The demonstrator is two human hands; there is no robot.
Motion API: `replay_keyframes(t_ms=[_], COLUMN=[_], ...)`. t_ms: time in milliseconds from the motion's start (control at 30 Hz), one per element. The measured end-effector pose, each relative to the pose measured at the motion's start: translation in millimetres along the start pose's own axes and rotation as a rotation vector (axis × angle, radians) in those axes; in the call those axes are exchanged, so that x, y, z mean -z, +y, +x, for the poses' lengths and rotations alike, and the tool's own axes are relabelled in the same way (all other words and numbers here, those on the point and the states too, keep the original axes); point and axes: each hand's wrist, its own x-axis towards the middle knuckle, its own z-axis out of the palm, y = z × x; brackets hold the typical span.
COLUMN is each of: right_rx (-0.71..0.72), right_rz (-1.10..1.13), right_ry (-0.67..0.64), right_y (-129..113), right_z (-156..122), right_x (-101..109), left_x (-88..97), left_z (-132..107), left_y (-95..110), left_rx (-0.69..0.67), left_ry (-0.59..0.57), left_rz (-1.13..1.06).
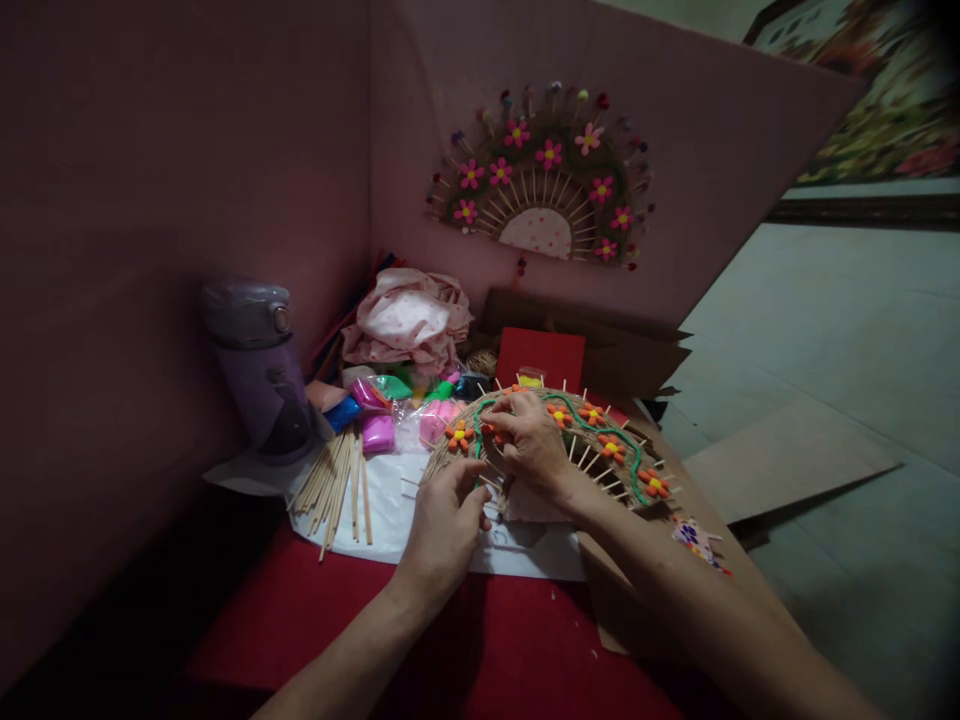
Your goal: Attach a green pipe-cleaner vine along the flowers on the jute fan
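A half-round fan [442,455] of brown twine on thin sticks lies in front of me, bearing orange flowers with yellow centres and a wavy green cord [637,465]. My left hand [446,515] is closed at the fan's lower left end, fingers and thumb around its edge by a stick. Over the fan's left half, my right hand [531,440] is pinched, its fingertips at an orange flower beside the green cord. What lies between those fingertips is too small to make out. A pale piece at the fan's base is partly covered by my right forearm.
Wooden sticks [330,490] lie on white paper [382,535] at the left, near a purple bottle [262,390]. Bagged coloured clay [379,433] and crumpled pink cloth [405,320] sit behind. A finished flowered fan [550,155] hangs on the pink panel. Cardboard [622,600] lies at the right.
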Motion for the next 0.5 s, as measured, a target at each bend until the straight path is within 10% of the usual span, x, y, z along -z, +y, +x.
replay_keyframes(t_ms=[500], right_rx=[-0.005], right_rz=[0.008], right_ry=[-0.055], right_y=[0.4], right_z=[-17.0], right_x=[3.8], left_x=[9.2], left_z=[-1.5], left_y=[-0.8], left_rx=[0.038], left_ry=[0.022], left_rz=[-0.015])
